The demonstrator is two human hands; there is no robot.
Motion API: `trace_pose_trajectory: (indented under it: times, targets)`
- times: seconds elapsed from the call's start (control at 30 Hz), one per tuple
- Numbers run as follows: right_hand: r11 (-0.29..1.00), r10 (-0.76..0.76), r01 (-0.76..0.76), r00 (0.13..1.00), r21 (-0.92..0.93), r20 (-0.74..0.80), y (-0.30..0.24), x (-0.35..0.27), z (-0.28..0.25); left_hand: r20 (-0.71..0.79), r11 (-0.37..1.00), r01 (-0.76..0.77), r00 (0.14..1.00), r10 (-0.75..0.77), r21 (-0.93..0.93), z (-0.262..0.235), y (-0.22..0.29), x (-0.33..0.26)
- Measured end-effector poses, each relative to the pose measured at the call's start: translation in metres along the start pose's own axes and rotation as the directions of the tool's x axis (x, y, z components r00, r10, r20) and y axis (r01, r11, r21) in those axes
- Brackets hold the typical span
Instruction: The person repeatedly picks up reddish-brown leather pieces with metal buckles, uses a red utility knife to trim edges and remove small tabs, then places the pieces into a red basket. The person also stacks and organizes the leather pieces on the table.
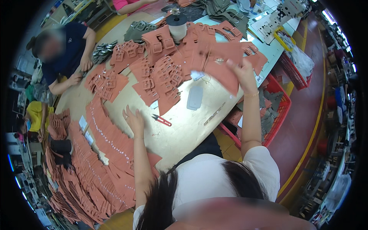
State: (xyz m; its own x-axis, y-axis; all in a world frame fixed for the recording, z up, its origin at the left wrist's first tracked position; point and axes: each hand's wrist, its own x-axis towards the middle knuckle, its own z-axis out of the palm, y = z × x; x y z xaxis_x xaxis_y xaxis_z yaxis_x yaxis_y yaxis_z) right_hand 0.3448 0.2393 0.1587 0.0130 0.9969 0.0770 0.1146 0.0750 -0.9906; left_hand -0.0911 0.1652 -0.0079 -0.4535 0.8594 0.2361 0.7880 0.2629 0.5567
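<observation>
My left hand [135, 120] hovers over the pale tabletop with its fingers apart and nothing in them. Just right of it lie red-handled thread snips [162, 120]. My right hand [245, 74] is at the right side of the table, its thumb over the edge of a flat terracotta panel [226, 67]; its other fingers are partly hidden, and the panel looks smeared by motion. A grey rounded plate [194, 97] lies between my hands. Beyond it are heaped terracotta pieces with covered buckles [165, 73].
Long overlapping rows of terracotta pieces [103, 142] cover the left side. A white thread cone [177, 28] stands at the back. To my right is a red crate [281, 111] of scraps, with a sewing machine [281, 19] farther off. A co-worker [63, 50] works across the table.
</observation>
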Motion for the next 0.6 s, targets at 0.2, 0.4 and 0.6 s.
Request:
trace_pose_trajectory:
  times: [0.2,0.4,0.6]
  targets:
    - [0.715,-0.228,0.344,0.938,0.609,-0.263,0.032,0.136,-0.068,0.025,0.950,-0.068,0.998,0.063,0.305,0.024,-0.008,-0.014]
    - [0.997,-0.055,0.080,0.845,0.023,-0.532,0.180,0.266,-0.150,0.008,0.906,-0.098,0.995,0.104,0.411,0.024,-0.005,-0.012]
    - [0.593,-0.084,-0.498,0.743,-0.633,-0.664,0.259,0.301,-0.167,-0.033,0.908,-0.084,0.994,0.107,0.410,0.024,-0.005,-0.012]
